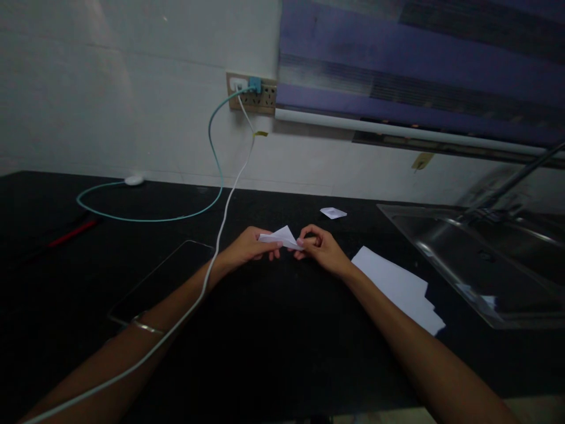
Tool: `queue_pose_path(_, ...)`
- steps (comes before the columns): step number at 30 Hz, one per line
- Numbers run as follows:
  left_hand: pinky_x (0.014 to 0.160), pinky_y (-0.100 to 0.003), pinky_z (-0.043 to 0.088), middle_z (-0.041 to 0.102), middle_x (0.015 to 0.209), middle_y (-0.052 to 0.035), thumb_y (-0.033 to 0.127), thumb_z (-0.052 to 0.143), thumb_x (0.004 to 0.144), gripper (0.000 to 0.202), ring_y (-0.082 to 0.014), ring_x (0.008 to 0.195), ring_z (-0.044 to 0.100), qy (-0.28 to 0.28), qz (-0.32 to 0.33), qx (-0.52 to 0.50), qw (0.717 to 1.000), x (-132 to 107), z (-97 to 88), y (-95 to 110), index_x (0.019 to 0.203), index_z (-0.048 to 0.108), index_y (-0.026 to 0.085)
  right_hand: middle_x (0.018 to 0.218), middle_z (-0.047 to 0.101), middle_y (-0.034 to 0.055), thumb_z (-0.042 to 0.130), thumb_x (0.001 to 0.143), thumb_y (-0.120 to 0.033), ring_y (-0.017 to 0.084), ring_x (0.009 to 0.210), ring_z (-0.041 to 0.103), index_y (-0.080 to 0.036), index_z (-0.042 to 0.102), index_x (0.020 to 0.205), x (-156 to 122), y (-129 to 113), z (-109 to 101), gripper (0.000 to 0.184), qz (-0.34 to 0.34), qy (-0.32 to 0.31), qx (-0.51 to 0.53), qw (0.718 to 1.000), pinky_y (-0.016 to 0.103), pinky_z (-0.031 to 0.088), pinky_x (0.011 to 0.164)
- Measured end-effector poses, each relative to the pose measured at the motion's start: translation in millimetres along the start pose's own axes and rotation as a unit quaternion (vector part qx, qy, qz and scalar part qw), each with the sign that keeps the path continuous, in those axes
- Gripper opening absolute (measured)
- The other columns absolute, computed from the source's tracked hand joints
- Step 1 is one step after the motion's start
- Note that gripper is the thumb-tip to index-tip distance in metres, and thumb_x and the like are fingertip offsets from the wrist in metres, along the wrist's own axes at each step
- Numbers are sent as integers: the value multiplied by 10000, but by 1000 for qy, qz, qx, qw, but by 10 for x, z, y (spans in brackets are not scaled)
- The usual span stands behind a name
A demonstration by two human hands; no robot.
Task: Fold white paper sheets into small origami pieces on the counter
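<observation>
A small piece of folded white paper (285, 235) is held between my two hands, just above the dark counter. One pointed corner of it sticks up in the middle. My left hand (252, 244) pinches its left end, thumb lying along the front. At the right end, my right hand (320, 247) grips the lower corner between thumb and fingers. Beyond my right hand, another small folded paper (333, 213) lies on the counter. Several loose white sheets (392, 285) are stacked under and beside my right forearm.
A metal sink (477, 253) with a faucet (512, 185) is at the right. A white cable (227, 206) runs from the wall socket (265, 97) across my left forearm. A teal cable (152, 219) loops over the black counter (229, 365). A phone-like flat object (159, 282) lies beside my left arm.
</observation>
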State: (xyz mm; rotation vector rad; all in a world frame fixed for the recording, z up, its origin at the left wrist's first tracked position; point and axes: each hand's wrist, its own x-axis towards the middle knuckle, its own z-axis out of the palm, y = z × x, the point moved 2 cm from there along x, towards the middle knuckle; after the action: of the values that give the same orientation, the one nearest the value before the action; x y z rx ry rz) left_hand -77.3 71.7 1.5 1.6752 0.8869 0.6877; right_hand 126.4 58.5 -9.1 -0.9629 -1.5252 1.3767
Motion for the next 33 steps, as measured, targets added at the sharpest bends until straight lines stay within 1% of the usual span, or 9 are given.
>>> queue_pose_path(3,401,-159,289,681,676,-69,403,636,792,306,-82,500,543,39,-16,-19,999,-10,2,7,813,698,104,888,688,44,607,817,-400,159,724,667,-213,498,854,-6,-58,-25,219,-58,84,-11,995,328,548,669)
queue_pose_path(6,397,-161,284,689,684,-85,375,643,793,291,-83,502,543,81,-11,-52,995,-29,13,42,815,700,91,1010,669,75,606,829,-344,195,889,646,-193,559,793,-73,-182,-14,162,-158,160,-140,964,358,529,758)
queue_pose_path(10,389,-162,270,695,707,-98,341,654,792,273,-83,507,546,125,-8,-93,988,-43,30,68,840,697,76,1049,658,73,624,821,-255,212,978,614,-195,673,796,-167,-284,83,82,-255,167,-292,907,390,485,867)
queue_pose_path(13,405,-162,286,699,732,-106,325,653,798,266,-101,566,588,129,-12,-109,986,-54,49,88,879,694,75,1086,649,71,615,826,-226,210,993,610,-218,716,878,-176,-266,127,114,-274,159,-331,889,391,482,884)
queue_pose_path(16,428,-163,310,700,747,-104,307,647,806,248,-101,585,597,118,-13,-116,986,-68,70,116,881,692,75,1071,663,67,604,835,-217,202,987,617,-232,718,959,-154,-225,132,170,-265,155,-338,890,386,487,890)
queue_pose_path(19,433,-160,313,700,756,-101,300,644,810,236,-94,580,591,107,-3,-116,987,-69,73,120,870,691,76,1049,681,65,609,831,-220,202,984,627,-231,715,984,-135,-201,129,186,-242,162,-316,903,387,488,902)
queue_pose_path(26,434,-156,319,703,772,-98,313,632,815,240,-99,603,595,93,12,-108,990,-61,76,110,875,698,91,1011,717,71,701,742,-270,218,913,668,-193,714,992,-84,-110,121,262,-110,189,-141,966,379,522,845)
queue_pose_path(29,442,-162,326,703,783,-96,321,621,820,243,-101,610,596,88,17,-106,990,-85,107,164,852,702,94,994,726,69,729,708,-271,222,900,676,-187,718,986,-62,-71,123,291,-87,182,-93,975,382,516,852)
queue_pose_path(33,453,-177,332,690,750,-92,337,618,812,260,-108,603,584,81,14,-90,993,-101,138,220,817,701,90,879,747,65,762,669,-309,226,825,689,-181,743,884,-58,-33,120,251,-57,193,-70,977,381,527,797)
